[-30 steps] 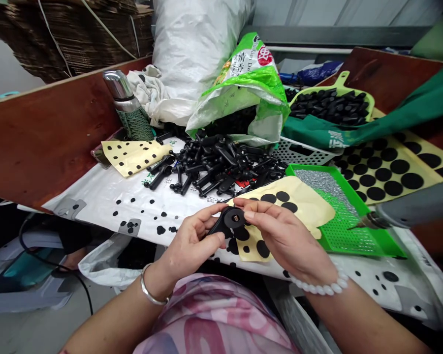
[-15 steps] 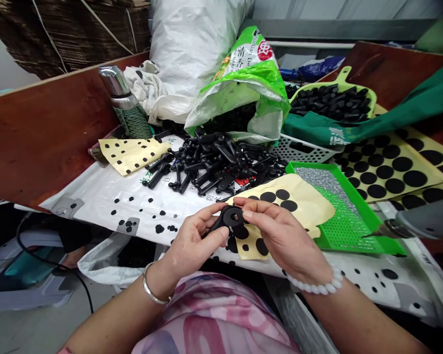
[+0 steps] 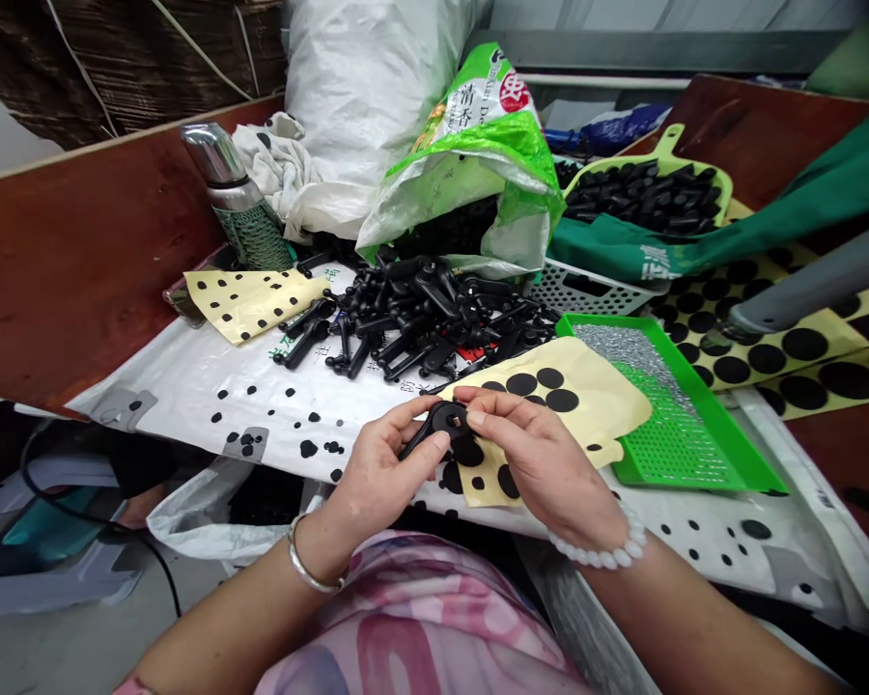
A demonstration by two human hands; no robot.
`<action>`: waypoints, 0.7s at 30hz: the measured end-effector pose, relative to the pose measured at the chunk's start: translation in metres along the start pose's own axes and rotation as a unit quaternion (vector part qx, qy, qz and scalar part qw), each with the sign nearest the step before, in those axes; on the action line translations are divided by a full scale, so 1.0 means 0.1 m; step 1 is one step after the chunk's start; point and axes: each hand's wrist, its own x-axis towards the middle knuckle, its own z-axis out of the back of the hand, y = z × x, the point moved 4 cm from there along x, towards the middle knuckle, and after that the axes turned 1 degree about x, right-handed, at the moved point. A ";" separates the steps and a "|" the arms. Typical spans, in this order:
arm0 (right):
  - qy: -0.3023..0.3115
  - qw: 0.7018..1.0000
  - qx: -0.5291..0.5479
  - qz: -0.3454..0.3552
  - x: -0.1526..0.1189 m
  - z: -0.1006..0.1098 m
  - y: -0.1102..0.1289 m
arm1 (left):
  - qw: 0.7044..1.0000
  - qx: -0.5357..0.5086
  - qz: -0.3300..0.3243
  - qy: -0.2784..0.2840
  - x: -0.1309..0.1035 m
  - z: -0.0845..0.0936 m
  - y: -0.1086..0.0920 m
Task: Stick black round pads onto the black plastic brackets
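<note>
My left hand [image 3: 383, 473] is closed around a black crank handle [image 3: 449, 419], thumb on its round end. A flat black disc with a small square hole in the middle faces up on that end. Fingers of my right hand [image 3: 543, 454] pinch the disc's right edge; whether the disc is loose or stuck down I cannot tell. Just beyond and below lies a cream sticker sheet [image 3: 601, 386] with round black pads on it. A pile of black crank handles [image 3: 420, 309] spreads across the table behind my hands.
A green tray [image 3: 753, 463] of small silvery screws stands at the right, below a grey electric screwdriver [image 3: 818, 280]. Further back are a yellow-green scoop [image 3: 728, 183] of black parts, an open green bag [image 3: 536, 164] and a thermos [image 3: 221, 159]. Black dots [image 3: 308, 449] lie on the white table cover.
The grey screwdriver has swung up and away from the green tray's edge. My hands keep nearly the same hold, with the right fingers slightly shifted at the disc's edge.
</note>
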 end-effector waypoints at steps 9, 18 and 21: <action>-0.021 0.999 -0.048 0.014 0.01 0.01 -0.01 | 0.999 0.032 -0.012 -0.014 0.05 0.01 0.05; -0.045 0.993 -0.103 0.045 0.02 0.01 0.03 | 0.999 0.040 -0.007 0.000 0.06 -0.01 0.05; -0.051 0.991 -0.112 0.061 0.03 0.02 0.03 | 0.999 0.053 -0.005 0.007 0.07 0.01 0.07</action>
